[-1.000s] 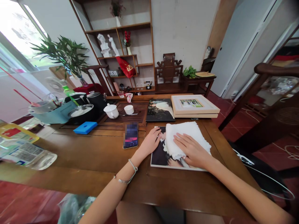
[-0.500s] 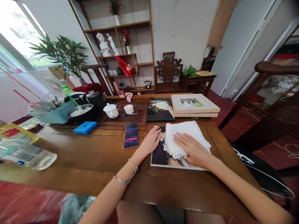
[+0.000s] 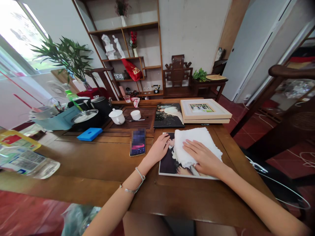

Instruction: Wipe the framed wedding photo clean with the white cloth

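Observation:
A photo panel [image 3: 169, 167] with a pale edge lies flat on the wooden table in front of me. Over much of it spreads a white cloth [image 3: 197, 137] with ragged edges. My right hand [image 3: 203, 155] rests on the cloth, palm down, its fingers stretched out. On the panel's upper left edge lies my left hand [image 3: 161, 147], fingers extended and touching the picture. A bracelet [image 3: 141, 177] circles the left wrist. The cloth hides most of the picture beneath it.
A phone [image 3: 137, 142] lies left of the panel. Behind it are a dark photo panel [image 3: 168, 118] and stacked frames [image 3: 206, 113]. A lidded white teacup [image 3: 116, 116], a white cup [image 3: 136, 114], a blue box [image 3: 90, 134] and plastic bottles [image 3: 29, 162] stand further left.

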